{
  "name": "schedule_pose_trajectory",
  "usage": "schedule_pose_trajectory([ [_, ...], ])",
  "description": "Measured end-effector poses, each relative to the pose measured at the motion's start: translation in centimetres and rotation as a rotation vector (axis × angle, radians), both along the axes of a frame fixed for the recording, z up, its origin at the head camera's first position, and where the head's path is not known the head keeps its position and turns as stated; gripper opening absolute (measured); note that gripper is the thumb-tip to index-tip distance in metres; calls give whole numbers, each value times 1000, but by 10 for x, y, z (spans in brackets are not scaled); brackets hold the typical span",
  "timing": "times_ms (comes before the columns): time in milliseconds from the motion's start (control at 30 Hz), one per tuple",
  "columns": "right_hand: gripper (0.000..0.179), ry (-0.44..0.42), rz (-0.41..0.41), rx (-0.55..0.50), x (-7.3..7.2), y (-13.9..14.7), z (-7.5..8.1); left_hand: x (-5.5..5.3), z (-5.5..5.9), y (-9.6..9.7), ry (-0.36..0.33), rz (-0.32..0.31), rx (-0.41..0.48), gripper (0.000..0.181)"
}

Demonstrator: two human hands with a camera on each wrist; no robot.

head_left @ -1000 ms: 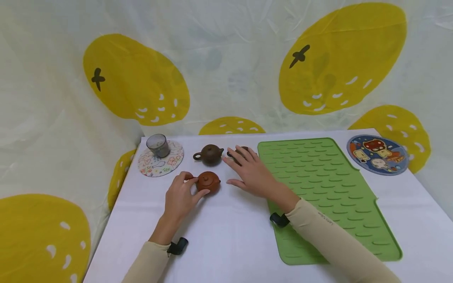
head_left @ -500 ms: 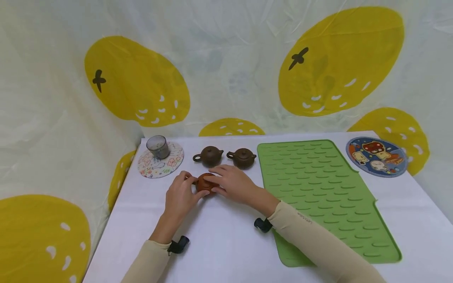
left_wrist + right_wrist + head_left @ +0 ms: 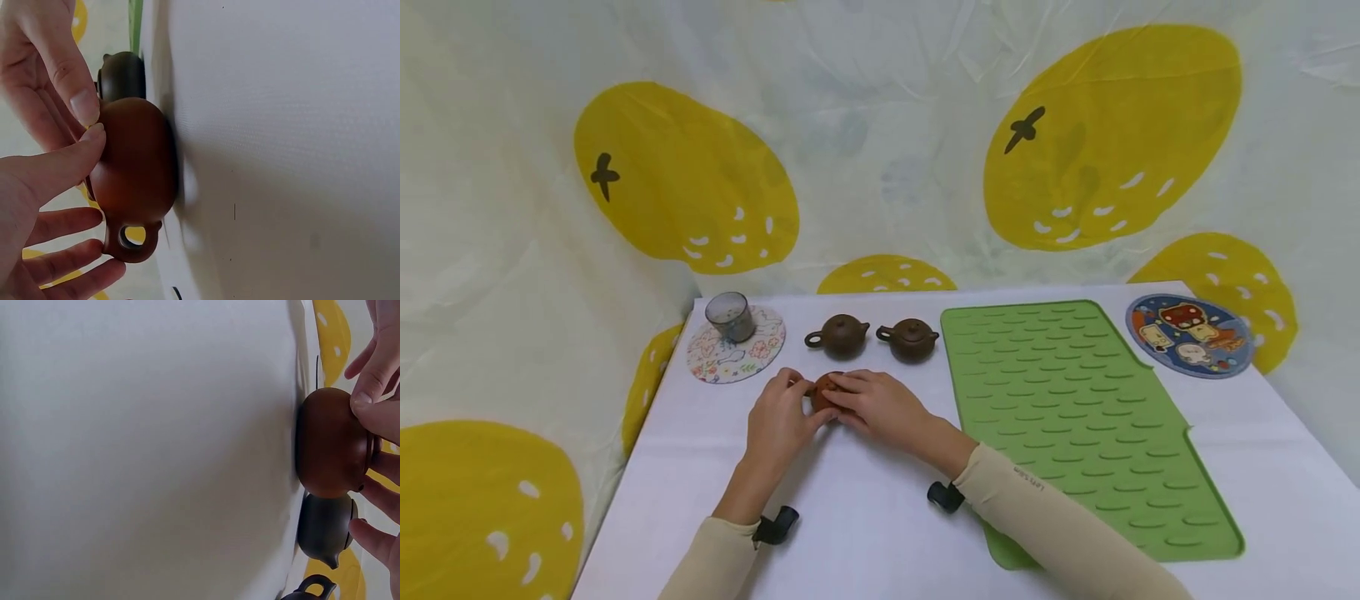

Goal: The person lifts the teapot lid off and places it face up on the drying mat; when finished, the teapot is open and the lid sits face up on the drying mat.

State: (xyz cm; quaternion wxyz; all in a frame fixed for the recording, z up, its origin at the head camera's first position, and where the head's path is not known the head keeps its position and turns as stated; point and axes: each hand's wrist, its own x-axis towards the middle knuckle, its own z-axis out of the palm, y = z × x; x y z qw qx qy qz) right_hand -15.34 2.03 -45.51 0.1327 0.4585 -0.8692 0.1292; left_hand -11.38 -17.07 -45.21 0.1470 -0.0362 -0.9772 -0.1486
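Observation:
A small reddish-brown teapot (image 3: 822, 401) stands on the white table between both hands, largely covered by them in the head view. The left hand (image 3: 775, 419) holds it from the left, thumb on its shoulder and fingers by the looped handle (image 3: 131, 245). From the right, the right hand (image 3: 891, 410) reaches over the top, its fingers spread across the lid and its thumb at the near shoulder. In the left wrist view the two thumb tips meet above the round body (image 3: 137, 162). The lid's knob is hidden under the right fingers.
Two dark brown teapots (image 3: 844, 337) (image 3: 912, 341) stand just behind. A smoky clear cup (image 3: 730, 316) sits on a floral round coaster (image 3: 722, 367) at back left. A green ridged mat (image 3: 1037, 392) lies under the right forearm; a blue patterned coaster (image 3: 1213, 354) is at far right.
The right hand has come from over the right-hand dark teapot, left and down onto the reddish-brown teapot. The left hand has kept its hold on that teapot.

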Motion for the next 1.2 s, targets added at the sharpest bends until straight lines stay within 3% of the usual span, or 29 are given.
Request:
schedule_pose_trajectory([
  [200, 36, -45, -34, 13, -1, -5, 2, 0, 1, 1, -14, -5, -16, 50],
  [433, 35, -38, -55, 61, -4, -9, 8, 2, 2, 2, -17, -3, -8, 52],
  [967, 34, -138, -8, 48, -12, -8, 21, 1, 4, 4, -46, 2, -17, 54],
  [1200, 37, -165, -31, 42, -11, -6, 28, 2, 4, 3, -33, -5, -18, 54],
])
